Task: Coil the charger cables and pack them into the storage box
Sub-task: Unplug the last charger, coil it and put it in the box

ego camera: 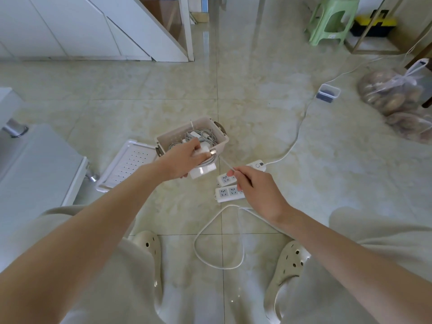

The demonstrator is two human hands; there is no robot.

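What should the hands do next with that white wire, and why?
Probably the right hand should wind the loose cable round the charger. The left hand holds the charger, partly coiled, over the storage box, and only a short straight stretch runs out to the right hand's pinch.

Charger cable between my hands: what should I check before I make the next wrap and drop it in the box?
1. Left hand grips the white charger brick and the turns already wound: ok.
2. Right hand pinches the charger cable: ok.
3. Cable fully coiled: not ok; a straight stretch runs between the hands.
4. Storage box open, with the lid off on the floor beside it: ok.
5. Room left in the box: cannot tell; other cables lie inside and the left hand hides part of it.
6. Cable end clear of the power strips: cannot tell; the right hand covers it.
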